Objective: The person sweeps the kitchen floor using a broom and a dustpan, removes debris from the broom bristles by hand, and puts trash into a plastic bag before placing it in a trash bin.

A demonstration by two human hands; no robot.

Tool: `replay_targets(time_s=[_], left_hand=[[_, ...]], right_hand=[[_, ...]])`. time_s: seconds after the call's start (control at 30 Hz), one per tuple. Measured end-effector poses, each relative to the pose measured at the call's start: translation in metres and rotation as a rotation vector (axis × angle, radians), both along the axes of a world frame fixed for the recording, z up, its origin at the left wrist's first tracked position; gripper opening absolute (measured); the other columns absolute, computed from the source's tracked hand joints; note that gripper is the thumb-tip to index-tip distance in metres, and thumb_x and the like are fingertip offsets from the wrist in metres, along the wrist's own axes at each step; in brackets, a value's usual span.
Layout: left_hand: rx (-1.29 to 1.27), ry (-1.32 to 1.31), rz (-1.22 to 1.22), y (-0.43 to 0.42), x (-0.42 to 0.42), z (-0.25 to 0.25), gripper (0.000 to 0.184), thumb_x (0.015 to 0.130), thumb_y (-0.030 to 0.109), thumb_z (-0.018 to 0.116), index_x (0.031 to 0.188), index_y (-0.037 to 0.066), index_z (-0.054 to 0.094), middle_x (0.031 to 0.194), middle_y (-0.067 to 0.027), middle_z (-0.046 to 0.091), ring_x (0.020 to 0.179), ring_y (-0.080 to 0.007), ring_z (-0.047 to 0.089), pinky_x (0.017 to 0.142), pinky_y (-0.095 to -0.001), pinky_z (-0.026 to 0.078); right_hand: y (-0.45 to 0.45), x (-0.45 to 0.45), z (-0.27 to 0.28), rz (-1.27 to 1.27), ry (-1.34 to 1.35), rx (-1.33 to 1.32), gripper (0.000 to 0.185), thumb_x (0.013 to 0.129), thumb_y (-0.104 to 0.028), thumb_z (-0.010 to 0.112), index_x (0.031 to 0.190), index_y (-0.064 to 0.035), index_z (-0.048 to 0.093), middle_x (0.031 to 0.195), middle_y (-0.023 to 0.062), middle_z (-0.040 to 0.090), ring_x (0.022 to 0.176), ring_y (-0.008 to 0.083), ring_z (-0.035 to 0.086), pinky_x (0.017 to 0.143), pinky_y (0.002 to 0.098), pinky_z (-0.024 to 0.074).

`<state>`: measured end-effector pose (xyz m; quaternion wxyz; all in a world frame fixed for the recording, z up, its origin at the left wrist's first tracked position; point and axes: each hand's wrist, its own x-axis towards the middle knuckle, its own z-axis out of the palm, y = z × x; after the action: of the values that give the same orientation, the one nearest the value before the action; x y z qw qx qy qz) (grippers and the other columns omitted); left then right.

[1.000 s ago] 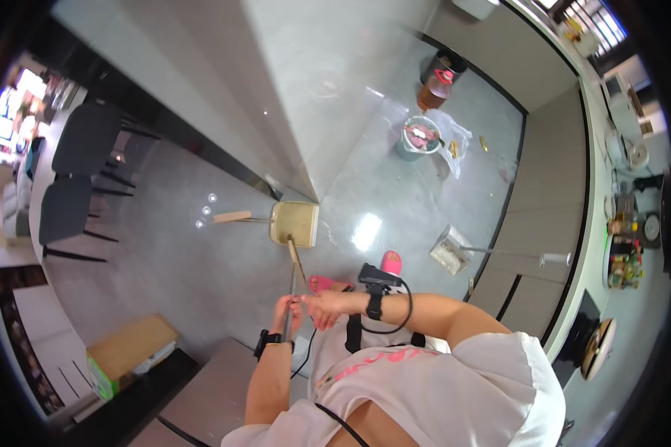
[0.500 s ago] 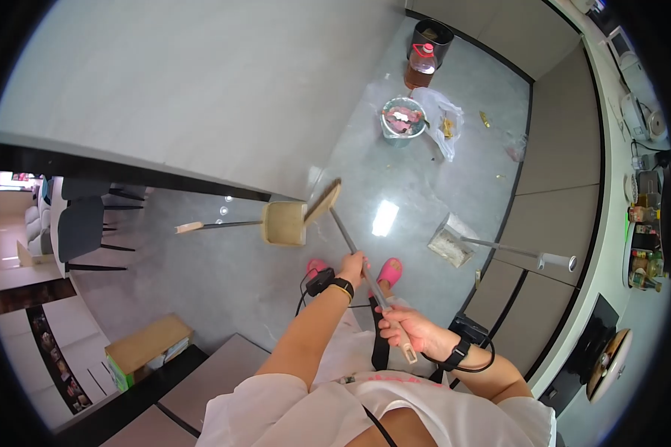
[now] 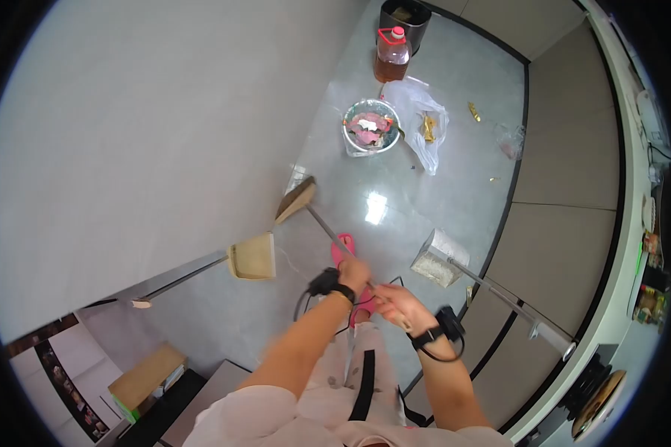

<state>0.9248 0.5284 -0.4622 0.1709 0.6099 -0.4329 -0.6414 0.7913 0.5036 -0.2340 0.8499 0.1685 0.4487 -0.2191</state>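
Wall (image 3: pixel 149 141) left of broom (image 3: pixel 297 200); room right

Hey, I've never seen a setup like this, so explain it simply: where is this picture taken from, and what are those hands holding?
There is no robot here: a person works bare-handed. One camera worn on the head looks forward and down. A small black device is strapped to each wrist. The left hand grips a grey-poled, beige-headed broom partway along its pole; the right hand holds it nearer the handle end. On the shiny grey floor are a beige, square dustpan, a whitish-grey long-handled dustpan, a round pale-rimmed bucket with pink and white stuff inside, a thin white plastic bag, a red-capped clear bottle of amber liquid, and a round black bin.
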Motion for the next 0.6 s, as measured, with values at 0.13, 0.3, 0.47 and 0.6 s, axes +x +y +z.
replay_targets(time_s=[0.13,0.3,0.47,0.6], left_hand=[[0.189,-0.366,-0.058,0.037,-0.084,0.018,0.064,0.073,0.005,0.041,0.116,-0.008,-0.003,0.06,-0.0165,0.051,0.054,-0.0274,0.052,0.05,-0.035,0.043],[0.588,0.177,0.403,0.0,-0.104,0.178,0.075,0.073,0.002,0.041,0.125,0.006,-0.013,0.062,-0.0119,0.05,0.043,-0.0201,0.05,0.04,-0.0325,0.044],[0.598,0.136,0.537,-0.036,-0.054,0.177,0.042,0.074,0.004,0.045,0.113,0.003,0.03,0.073,-0.0125,0.05,0.054,-0.0211,0.053,0.048,-0.0334,0.046],[0.152,-0.237,0.325,-0.074,-0.01,0.097,0.03,0.075,0.012,0.047,0.103,0.002,0.04,0.089,-0.0147,0.055,0.076,-0.0305,0.053,0.069,-0.0333,0.042]], right_hand=[[0.045,-0.058,0.012,-0.055,-0.03,0.117,0.031,0.084,-0.034,0.038,0.064,-0.0099,0.04,0.043,-0.0071,0.034,0.03,0.0013,0.03,0.026,0.0153,0.0222],[0.062,-0.07,0.073,-0.339,-0.085,0.292,0.031,0.086,-0.028,0.034,0.099,-0.0022,0.045,0.056,-0.0032,0.036,0.037,0.0019,0.033,0.028,0.0158,0.0273],[0.054,-0.02,0.064,-0.772,-0.729,0.392,0.037,0.088,-0.03,0.028,0.111,-0.0028,0.039,0.056,0.0011,0.035,0.038,0.0078,0.035,0.031,0.0194,0.0332],[0.002,0.023,0.017,-0.079,0.072,0.174,0.037,0.087,-0.035,0.029,0.099,-0.0039,0.045,0.057,0.0026,0.041,0.041,0.0103,0.038,0.033,0.0195,0.0335]])
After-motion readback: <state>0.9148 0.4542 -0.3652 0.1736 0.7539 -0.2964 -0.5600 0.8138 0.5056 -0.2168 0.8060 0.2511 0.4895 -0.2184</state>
